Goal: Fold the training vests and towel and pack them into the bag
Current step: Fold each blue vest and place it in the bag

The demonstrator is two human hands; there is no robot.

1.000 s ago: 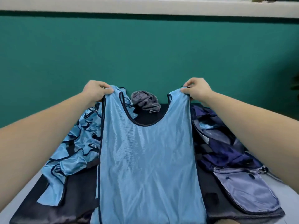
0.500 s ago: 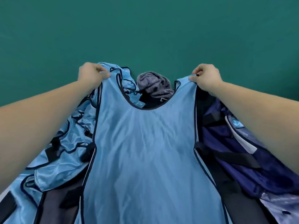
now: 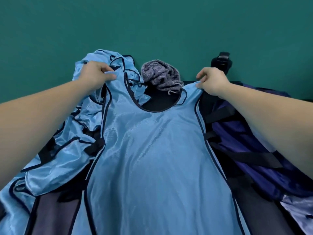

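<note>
With my left hand [image 3: 95,76] and right hand [image 3: 212,82] each pinching a shoulder strap of the vest [image 3: 152,158] spread flat over the dark bag [image 3: 160,103], I judge the slick fabric could slide askew if I fold unevenly.

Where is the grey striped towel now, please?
In the head view, the grey striped towel lies crumpled at the far middle, just beyond the neckline of the light blue vest, between the left hand and right hand.
</note>
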